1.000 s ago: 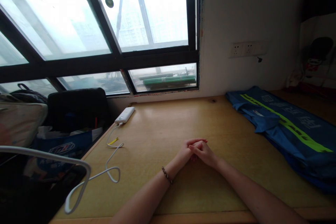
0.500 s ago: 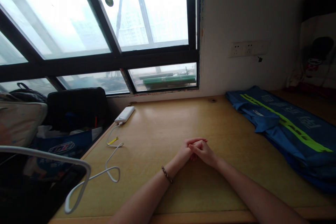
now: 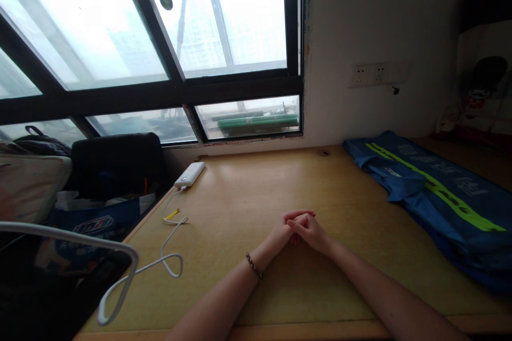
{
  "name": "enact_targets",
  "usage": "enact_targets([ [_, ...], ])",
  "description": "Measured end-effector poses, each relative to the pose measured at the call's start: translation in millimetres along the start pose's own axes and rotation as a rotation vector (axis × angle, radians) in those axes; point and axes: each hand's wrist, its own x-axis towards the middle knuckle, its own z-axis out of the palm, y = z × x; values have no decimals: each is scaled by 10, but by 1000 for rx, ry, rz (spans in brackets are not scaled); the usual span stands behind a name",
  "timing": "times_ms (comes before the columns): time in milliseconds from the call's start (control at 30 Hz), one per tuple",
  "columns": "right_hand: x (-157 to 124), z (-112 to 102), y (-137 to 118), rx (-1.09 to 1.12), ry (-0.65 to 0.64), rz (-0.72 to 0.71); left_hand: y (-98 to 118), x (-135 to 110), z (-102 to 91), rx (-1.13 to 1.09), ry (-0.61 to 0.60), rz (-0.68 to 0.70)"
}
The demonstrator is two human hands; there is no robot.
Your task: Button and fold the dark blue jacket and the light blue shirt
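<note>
My left hand (image 3: 285,228), with a beaded bracelet (image 3: 254,266) on its wrist, rests on the wooden table (image 3: 256,186). Clasped with it is my right hand (image 3: 314,233), whose thumb and fingers close over the left one. Both are closed on each other, and no object shows between them. Some fingertips are hidden in the clasp. Off to the left, a white power bank (image 3: 190,174) lies near the table's edge, plugged into a white cable (image 3: 170,245) with a yellow tag (image 3: 172,214). To the right lies a folded blue garment (image 3: 416,186) with a neon-yellow stripe.
The cable loops up in the left foreground over the table's edge. Beyond that edge sit a black chair or case (image 3: 118,162) and several bags (image 3: 32,184). A window (image 3: 236,10) stands behind the table, and a socket panel (image 3: 378,74) is on the wall.
</note>
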Motion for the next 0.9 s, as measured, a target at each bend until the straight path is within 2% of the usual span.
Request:
enact_targets([
  [900,8,-3,12,6,0,12,-25,20,-21,10,5,-25],
])
